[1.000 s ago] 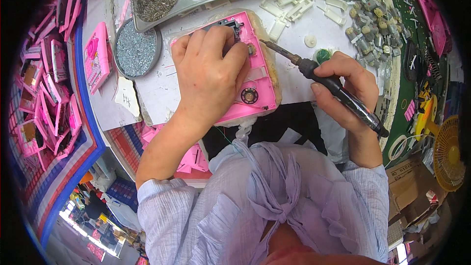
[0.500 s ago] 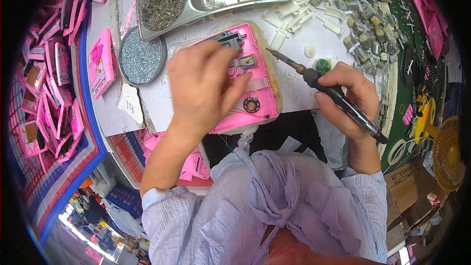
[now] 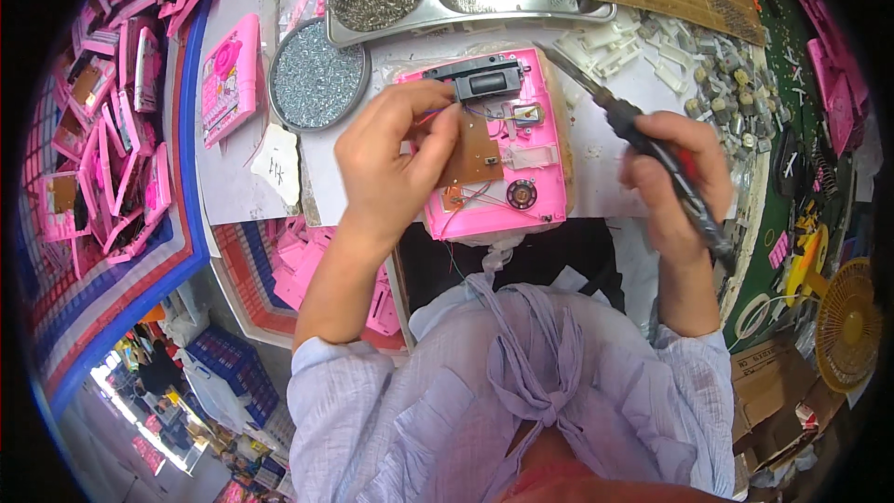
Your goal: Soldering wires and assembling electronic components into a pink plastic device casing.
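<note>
A pink plastic case point(image 3: 545, 196) lies open on the table, with a brown circuit board point(image 3: 475, 151), a black battery-box-like part point(image 3: 489, 82), a small round speaker point(image 3: 521, 193) and loose wires inside. My left hand point(image 3: 396, 154) is over its left side, thumb and forefinger pinched on thin red and blue wires point(image 3: 430, 115) near the board's upper edge. To the right, my right hand point(image 3: 684, 172) grips the black handle of a pen-shaped soldering iron point(image 3: 666, 163). Its thin metal tip points up and left, above the case's right edge, apart from the board.
A round dish point(image 3: 319, 74) of small screws and a steel tray point(image 3: 521, 14) with small metal pieces stand behind. Small motors point(image 3: 736, 112) and white plastic parts point(image 3: 615, 47) lie far right. Another pink case point(image 3: 230, 79) is at left, beside a bin of pink cases point(image 3: 102, 158).
My left hand no longer covers the circuit board, and its fingers have drawn together at the wires. The iron is held more steeply. The whole view has shifted, with the table appearing farther right.
</note>
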Demonstrator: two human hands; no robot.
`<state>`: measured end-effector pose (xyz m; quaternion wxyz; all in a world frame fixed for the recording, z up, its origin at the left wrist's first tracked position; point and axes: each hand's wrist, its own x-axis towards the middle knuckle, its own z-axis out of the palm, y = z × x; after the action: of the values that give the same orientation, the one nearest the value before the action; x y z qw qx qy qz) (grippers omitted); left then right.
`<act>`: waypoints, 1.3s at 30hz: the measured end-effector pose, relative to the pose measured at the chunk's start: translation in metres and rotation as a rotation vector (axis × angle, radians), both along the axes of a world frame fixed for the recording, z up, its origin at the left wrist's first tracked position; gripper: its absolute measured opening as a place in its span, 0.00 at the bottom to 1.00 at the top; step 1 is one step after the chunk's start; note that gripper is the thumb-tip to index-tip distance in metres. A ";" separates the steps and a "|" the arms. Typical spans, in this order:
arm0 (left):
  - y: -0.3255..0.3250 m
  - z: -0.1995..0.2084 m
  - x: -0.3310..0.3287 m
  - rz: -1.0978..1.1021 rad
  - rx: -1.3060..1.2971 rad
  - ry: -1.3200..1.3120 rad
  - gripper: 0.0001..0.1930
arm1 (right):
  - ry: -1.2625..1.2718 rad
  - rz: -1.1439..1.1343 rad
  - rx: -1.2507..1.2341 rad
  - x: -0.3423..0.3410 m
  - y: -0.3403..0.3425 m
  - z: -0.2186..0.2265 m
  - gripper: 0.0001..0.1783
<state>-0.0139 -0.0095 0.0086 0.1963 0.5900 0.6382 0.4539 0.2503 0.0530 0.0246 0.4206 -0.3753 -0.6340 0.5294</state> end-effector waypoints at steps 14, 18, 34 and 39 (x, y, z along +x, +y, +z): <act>0.002 -0.014 0.005 0.021 -0.212 -0.758 0.09 | 0.082 0.196 0.085 -0.110 0.034 -0.016 0.26; 0.002 -0.015 0.002 0.004 -0.239 -0.643 0.07 | 0.036 0.181 0.128 -0.109 0.033 -0.021 0.27; 0.009 -0.010 0.001 -0.033 -0.102 0.065 0.04 | -0.027 0.097 0.500 -0.031 0.024 -0.023 0.19; 0.007 -0.015 0.001 -0.006 -0.074 0.083 0.04 | 0.022 0.098 0.388 -0.024 0.013 -0.019 0.17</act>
<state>-0.0131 -0.0021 -0.0061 0.1925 0.6026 0.6603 0.4047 0.2265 0.0656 0.0053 0.4655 -0.2500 -0.7372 0.4211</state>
